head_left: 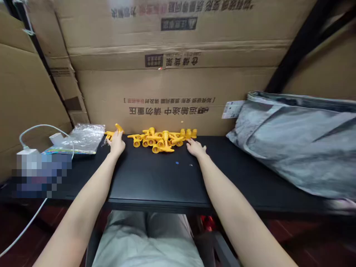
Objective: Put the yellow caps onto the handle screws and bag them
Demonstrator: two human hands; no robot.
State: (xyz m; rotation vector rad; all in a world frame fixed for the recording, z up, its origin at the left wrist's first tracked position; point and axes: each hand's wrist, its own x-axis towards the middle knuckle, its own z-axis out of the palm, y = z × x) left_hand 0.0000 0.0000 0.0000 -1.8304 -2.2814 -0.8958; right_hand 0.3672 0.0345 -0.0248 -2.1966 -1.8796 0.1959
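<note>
Several yellow plastic pieces point(165, 136) lie in a loose pile along the back of the black table; they have cup-shaped ends and narrow stems. At the pile's left, my left hand point(116, 144) has its fingers closed on a yellow plastic piece point(119, 128) that sticks up past the fingertips. More yellow pieces point(109, 135) lie beside that hand. My right hand point(196, 148) rests at the pile's right end, fingers somewhat apart, fingertips by a short row of upright yellow cups point(188, 133). Whether it touches them is hard to see.
Printed cardboard point(178, 85) walls the back of the black table point(158, 181). On the left are a clear plastic bag point(88, 133), a white charger point(27, 157) and its cable. A large grey fabric bag point(294, 144) sits on the right. A small blue dot point(177, 162) marks the tabletop.
</note>
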